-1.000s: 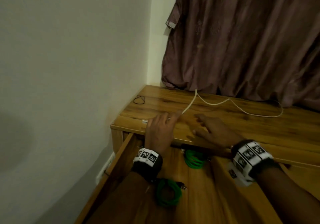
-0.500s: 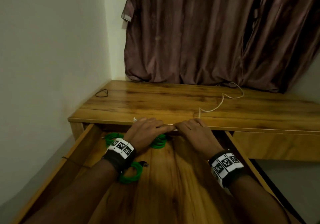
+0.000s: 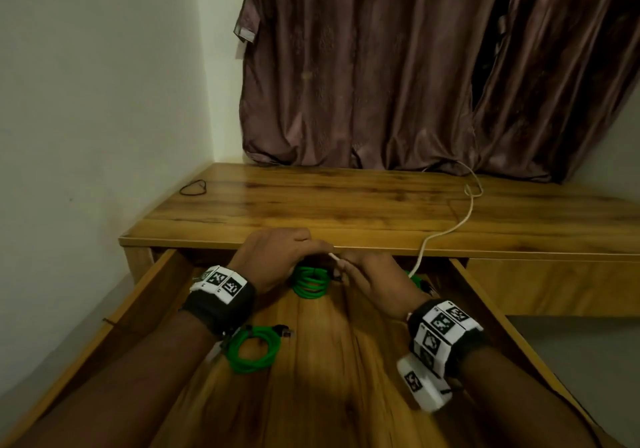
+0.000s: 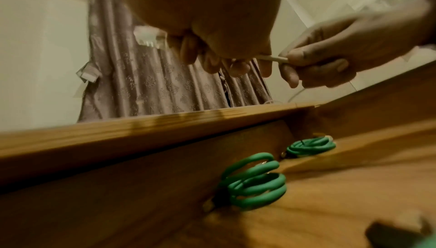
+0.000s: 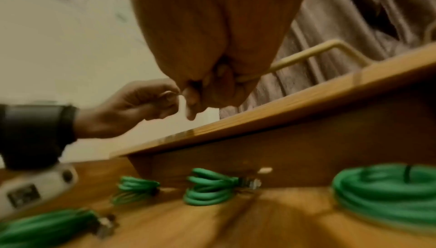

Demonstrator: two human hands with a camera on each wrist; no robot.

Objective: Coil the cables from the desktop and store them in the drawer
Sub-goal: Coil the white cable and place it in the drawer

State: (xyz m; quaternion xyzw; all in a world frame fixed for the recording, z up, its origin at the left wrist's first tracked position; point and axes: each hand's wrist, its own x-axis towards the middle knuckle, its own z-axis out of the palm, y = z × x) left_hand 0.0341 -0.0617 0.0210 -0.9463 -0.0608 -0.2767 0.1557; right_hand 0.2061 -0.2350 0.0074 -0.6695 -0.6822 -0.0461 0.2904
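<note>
Head view, left hand [image 3: 277, 257]: pinches white cable [image 3: 446, 229] end.
Right hand [image 3: 372, 276]: fingers curled round same cable, just beside left.
Cable: trails beyond right hand across surface [image 3: 311, 205].
Drawer [image 3: 145, 305]: green coils [image 3: 309, 283] beneath hands.

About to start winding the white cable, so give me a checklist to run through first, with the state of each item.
1. Left hand pinches the white cable near its end: ok.
2. Right hand holds the same cable next to it: ok.
3. Cable off the desk: not ok, most of it lies there.
4. Far end free: cannot tell, it runs toward the curtain.
5. Drawer open: ok.
6. Room beside the green coils: ok, bare wood in the middle.
</note>
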